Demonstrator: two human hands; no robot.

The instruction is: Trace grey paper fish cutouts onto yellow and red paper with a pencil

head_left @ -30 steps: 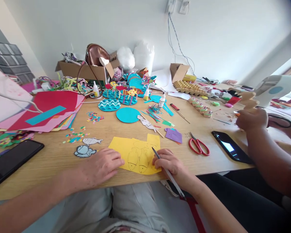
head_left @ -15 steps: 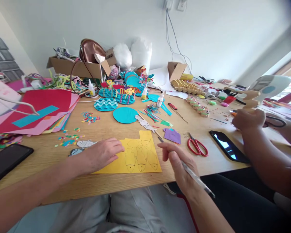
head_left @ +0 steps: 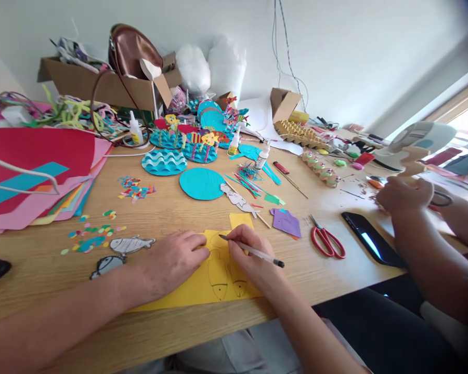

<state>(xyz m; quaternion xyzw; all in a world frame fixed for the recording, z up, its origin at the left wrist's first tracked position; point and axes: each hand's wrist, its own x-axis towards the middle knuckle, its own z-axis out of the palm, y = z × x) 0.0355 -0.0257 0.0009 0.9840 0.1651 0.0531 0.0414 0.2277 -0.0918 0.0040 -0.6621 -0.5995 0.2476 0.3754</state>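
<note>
A yellow sheet of paper [head_left: 195, 291] with fish outlines drawn on it lies at the table's front edge. My left hand [head_left: 175, 262] rests flat on its left part, fingers stretched and slightly bent. In my right hand [head_left: 253, 257] is a pen [head_left: 263, 254] with a clear barrel and dark end; its tip is at the upper part of the sheet, close to my left fingertips. Beside my left wrist lie a white paper fish [head_left: 130, 244] and a blue-grey paper fish [head_left: 109, 265]. My right hand covers some of the drawn outlines.
Red-handled scissors [head_left: 327, 241], a purple paper piece [head_left: 286, 223] and a phone [head_left: 372, 241] lie to the right. A co-worker's hands [head_left: 405, 195] hold a tan piece there. Farther back are a blue disc [head_left: 202, 183], glue bottles [head_left: 262, 157] and colored paper sheets [head_left: 78, 150].
My right hand has moved left onto the yellow sheet, and the pen tip has come down to its upper part. The view has shifted; my left hand stays on the sheet.
</note>
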